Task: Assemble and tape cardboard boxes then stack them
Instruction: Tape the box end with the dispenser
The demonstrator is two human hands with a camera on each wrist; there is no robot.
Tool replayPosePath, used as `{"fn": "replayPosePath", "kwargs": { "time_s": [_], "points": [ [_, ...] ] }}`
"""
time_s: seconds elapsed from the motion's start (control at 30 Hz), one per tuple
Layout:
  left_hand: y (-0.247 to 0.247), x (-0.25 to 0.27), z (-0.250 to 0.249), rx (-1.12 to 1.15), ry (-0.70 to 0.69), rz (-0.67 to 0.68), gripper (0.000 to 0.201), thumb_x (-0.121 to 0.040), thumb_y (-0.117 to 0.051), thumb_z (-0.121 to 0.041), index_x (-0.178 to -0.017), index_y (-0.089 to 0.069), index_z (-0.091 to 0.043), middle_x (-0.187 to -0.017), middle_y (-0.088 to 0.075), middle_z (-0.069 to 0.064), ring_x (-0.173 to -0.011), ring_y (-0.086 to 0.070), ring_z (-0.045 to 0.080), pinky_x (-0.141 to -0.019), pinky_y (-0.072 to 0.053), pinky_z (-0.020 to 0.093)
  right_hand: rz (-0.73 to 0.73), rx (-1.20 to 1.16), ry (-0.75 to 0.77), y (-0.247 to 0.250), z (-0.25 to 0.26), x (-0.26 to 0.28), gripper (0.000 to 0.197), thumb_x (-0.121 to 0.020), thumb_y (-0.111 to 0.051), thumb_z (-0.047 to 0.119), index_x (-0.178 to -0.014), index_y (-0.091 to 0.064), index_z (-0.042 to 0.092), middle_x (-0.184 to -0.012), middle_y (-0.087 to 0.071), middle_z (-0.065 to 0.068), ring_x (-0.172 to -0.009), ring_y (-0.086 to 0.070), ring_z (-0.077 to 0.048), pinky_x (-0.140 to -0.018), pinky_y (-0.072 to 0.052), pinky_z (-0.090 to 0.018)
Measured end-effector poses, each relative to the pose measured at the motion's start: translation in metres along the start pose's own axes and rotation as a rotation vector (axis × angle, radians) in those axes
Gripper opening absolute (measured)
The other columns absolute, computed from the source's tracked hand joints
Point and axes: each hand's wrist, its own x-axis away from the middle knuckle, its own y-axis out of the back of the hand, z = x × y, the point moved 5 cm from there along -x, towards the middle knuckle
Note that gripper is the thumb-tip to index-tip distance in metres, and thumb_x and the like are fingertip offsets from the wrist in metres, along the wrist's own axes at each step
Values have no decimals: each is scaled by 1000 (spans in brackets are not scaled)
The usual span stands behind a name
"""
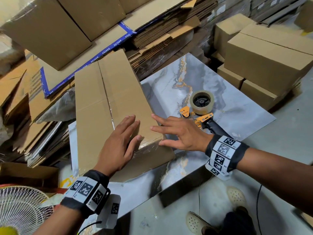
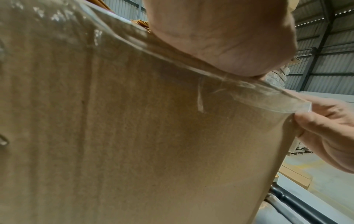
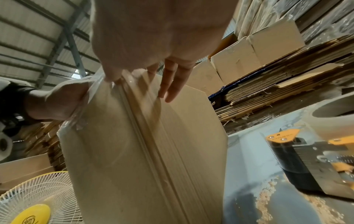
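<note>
A long cardboard box (image 1: 108, 99) lies on the marble table (image 1: 237, 112), with clear tape (image 1: 110, 114) along its top seam and down over the near end. My left hand (image 1: 122, 143) rests flat on the box's near top, fingers straight. My right hand (image 1: 176, 134) is spread at the near right corner, thumb pressing the tape edge and fingers lying on the top. The left wrist view shows the box's near end (image 2: 153, 136), the tape (image 2: 249, 91) folded over its edge and the right hand (image 2: 329, 133) at the corner. The right wrist view shows the box (image 3: 153, 151) and my left hand (image 3: 55, 104).
An orange and black tape dispenser (image 1: 202, 106) with a roll lies on the table just right of my right hand. Assembled boxes (image 1: 264, 65) are stacked at the right. Flat cardboard piles (image 1: 50, 31) fill the left and back. A fan (image 1: 20, 206) stands at lower left.
</note>
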Motion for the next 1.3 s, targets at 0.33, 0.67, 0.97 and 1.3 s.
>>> {"fn": "replayPosePath", "kwargs": {
  "time_s": [0.33, 0.67, 0.97, 1.3],
  "points": [
    [1, 0, -2, -20, 3, -8, 62, -102, -36, -52, -147, -52, -12, -159, -40, 3, -151, -30, 14, -119, -27, 28, 65, -9, -44, 1, -4, -1, 53, -95, -58, 55, -141, -59, 30, -160, -39, 6, -86, -59, -15, -64, -55, -39],
    [-1, 1, -1, -23, 5, -4, 62, -103, -33, -53, -147, -52, -13, -159, -41, 3, -151, -30, 15, -120, -28, 31, 132, 20, -31, 3, -1, -2, 57, -92, -60, 50, -144, -56, 27, -160, -40, 2, -107, -56, -17, -66, -58, -40],
    [0, 1, 0, -7, 1, -6, 58, -105, -32, -47, -147, -53, -13, -158, -42, 4, -150, -31, 16, -120, -29, 31, 30, -66, -199, 10, 13, -10, 61, -90, -46, 73, -125, -72, 30, -150, -51, 7, -97, -58, -2, -79, -56, -36],
    [-1, 2, 3, -5, 16, -25, 55, -104, -35, -46, -145, -55, -14, -157, -44, 0, -149, -32, 13, -119, -29, 29, 4, 76, -33, 4, 9, -6, 55, -85, -60, 61, -123, -73, 23, -144, -58, -2, -90, -56, -8, -66, -52, -25]
  ]
}}
